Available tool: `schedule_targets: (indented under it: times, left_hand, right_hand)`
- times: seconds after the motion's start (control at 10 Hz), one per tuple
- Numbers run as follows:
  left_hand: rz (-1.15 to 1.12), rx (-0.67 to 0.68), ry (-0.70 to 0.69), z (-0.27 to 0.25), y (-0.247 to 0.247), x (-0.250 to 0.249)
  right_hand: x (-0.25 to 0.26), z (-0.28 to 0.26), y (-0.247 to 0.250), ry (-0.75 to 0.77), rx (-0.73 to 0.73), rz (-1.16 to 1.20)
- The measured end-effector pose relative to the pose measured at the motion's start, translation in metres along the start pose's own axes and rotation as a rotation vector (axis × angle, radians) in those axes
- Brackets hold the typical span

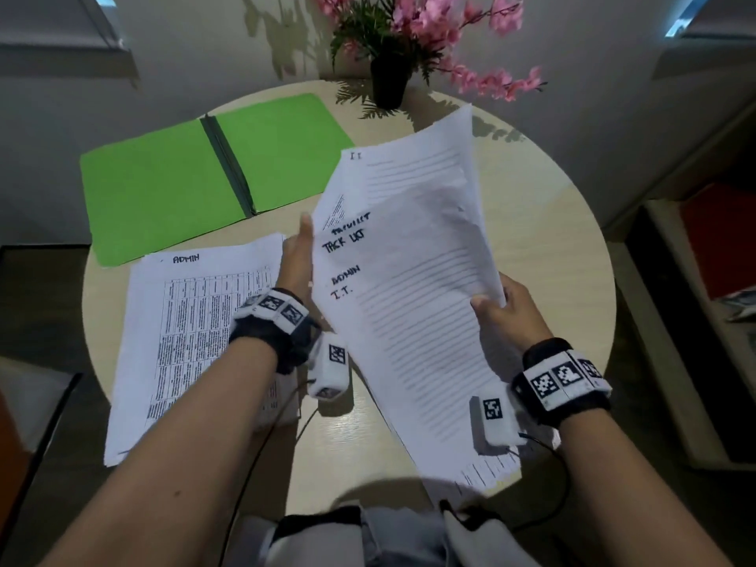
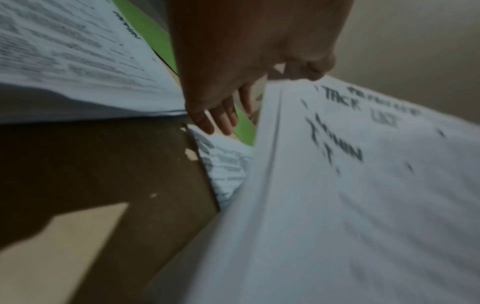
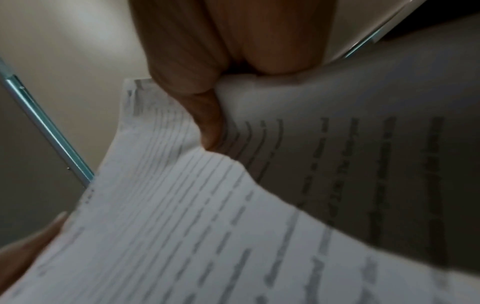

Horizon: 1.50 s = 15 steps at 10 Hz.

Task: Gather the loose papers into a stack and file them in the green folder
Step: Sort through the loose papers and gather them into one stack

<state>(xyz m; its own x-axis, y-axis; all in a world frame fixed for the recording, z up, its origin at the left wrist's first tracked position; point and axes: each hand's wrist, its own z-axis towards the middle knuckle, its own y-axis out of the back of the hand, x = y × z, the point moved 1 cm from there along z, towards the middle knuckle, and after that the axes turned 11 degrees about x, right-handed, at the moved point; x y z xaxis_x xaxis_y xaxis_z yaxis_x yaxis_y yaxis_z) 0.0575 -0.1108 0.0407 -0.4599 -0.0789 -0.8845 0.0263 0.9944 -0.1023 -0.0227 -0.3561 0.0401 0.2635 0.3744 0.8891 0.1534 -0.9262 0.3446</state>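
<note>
1. Now both hands hold a raised bundle of white printed paper sheets (image 1: 409, 288) over the round beige table (image 1: 552, 223); its sheet count is unclear.
2. Left hand (image 1: 296, 259) pinches its left edge, thumb on top.
3. Right hand (image 1: 507, 308) pinches the right edge, thumb (image 3: 207, 119) pressing the page.
4. One white printed table sheet (image 1: 192, 337) lies near left.
5. One open green paper folder (image 1: 204, 178) lies far left.

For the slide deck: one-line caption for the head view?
Both hands lift a sheaf of papers beside the open green folder.
</note>
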Motion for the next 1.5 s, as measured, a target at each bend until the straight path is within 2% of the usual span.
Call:
schedule_targets:
  times: [0.1, 0.2, 0.3, 0.4, 0.5, 0.6, 0.7, 0.8, 0.9, 1.0, 1.1, 1.2, 1.3, 1.4, 1.5]
  left_hand:
    - [-0.179, 0.205, 0.153, 0.003, 0.005, -0.012]
    - [0.051, 0.24, 0.288, 0.003, 0.008, -0.009]
    - [0.406, 0.114, 0.337, 0.008, 0.007, 0.008]
    - [0.866, 0.09, 0.227, 0.005, -0.002, 0.03]
    - [1.173, 0.051, 0.179, 0.015, -0.004, 0.046]
    - [1.425, 0.099, 0.118, 0.02, -0.009, 0.05]
    - [1.513, 0.167, 0.096, 0.022, -0.01, 0.051]
    - [1.6, 0.197, 0.032, 0.012, -0.015, 0.057]
    - [1.65, 0.254, -0.015, -0.003, -0.019, 0.066]
    - [1.569, 0.205, -0.05, -0.006, -0.024, 0.056]
    - [1.393, 0.01, 0.027, 0.007, -0.021, 0.043]
    - [1.157, -0.146, 0.258, 0.014, -0.013, 0.044]
    - [1.064, -0.101, 0.31, 0.019, -0.019, 0.049]
    - [0.878, -0.087, 0.161, 0.021, -0.023, 0.028]
    - [0.765, -0.213, -0.165, 0.013, -0.026, -0.026]
  right_hand:
    - [-0.003, -0.003, 0.002, -0.019, 0.093, 0.01]
    - [-0.003, -0.006, 0.003, -0.034, 0.145, 0.021]
    - [-0.007, -0.006, 0.008, -0.089, 0.152, 0.014]
    - [-0.012, -0.004, 0.014, -0.216, 0.103, -0.087]
    - [-0.021, 0.0, 0.02, -0.363, 0.007, -0.265]
    - [-0.017, -0.003, 0.026, -0.402, -0.197, -0.304]
    - [0.0, -0.005, 0.036, -0.358, -0.476, -0.132]
    - [0.011, 0.002, 0.055, -0.285, -0.632, -0.057]
    - [0.007, 0.024, 0.066, -0.253, -0.558, -0.035]
    - [-0.005, 0.038, 0.054, -0.343, -0.377, -0.061]
    - [-0.019, 0.039, 0.028, -0.47, -0.257, -0.155]
    - [-0.023, 0.034, 0.006, -0.47, -0.186, -0.228]
    - [-0.028, 0.03, -0.006, -0.451, -0.148, -0.204]
    - [-0.028, 0.023, -0.008, -0.441, -0.239, -0.111]
    - [-0.03, 0.018, -0.006, -0.443, -0.295, -0.006]
